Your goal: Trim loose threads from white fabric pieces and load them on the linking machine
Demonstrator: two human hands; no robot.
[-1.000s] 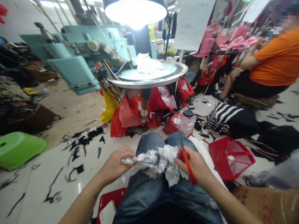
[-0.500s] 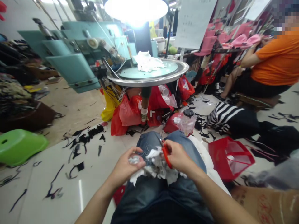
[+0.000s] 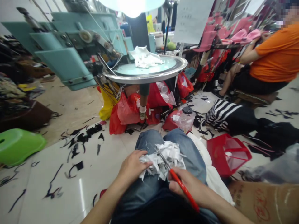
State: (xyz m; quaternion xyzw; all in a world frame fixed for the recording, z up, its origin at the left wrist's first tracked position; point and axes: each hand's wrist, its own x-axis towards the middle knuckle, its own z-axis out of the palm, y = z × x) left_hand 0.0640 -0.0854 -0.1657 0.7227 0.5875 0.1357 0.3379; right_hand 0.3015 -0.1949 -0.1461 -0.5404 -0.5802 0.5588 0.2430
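Note:
A loose pile of small white cloth pieces (image 3: pixel 171 152) lies on my lap, over the jeans (image 3: pixel 149 140). My left hand (image 3: pixel 133 166) is at the pile's left side, with its thumb and fingers closed on a white cloth piece (image 3: pixel 146 160). My right hand (image 3: pixel 187 182) grips the red handle of a pair of scissors (image 3: pixel 183 188). Their metal blades point up and left across the white pieces, and seem to lie together. More white cloth (image 3: pixel 146 57) is heaped on the round machine table (image 3: pixel 149 77) in front of me.
A teal machine (image 3: pixel 67 65) stands front left under a bright lamp (image 3: pixel 134 6). Red bags (image 3: pixel 126 109) crowd its base. A green stool (image 3: pixel 21 146) is at left, a red basket (image 3: pixel 226 155) and a cardboard box (image 3: pixel 263 199) at right. A person in orange (image 3: pixel 275 59) sits beyond.
My left hand has come down onto the white pieces. The scissors have swung from upright to lying across the pile, as my right hand moved lower and nearer my body.

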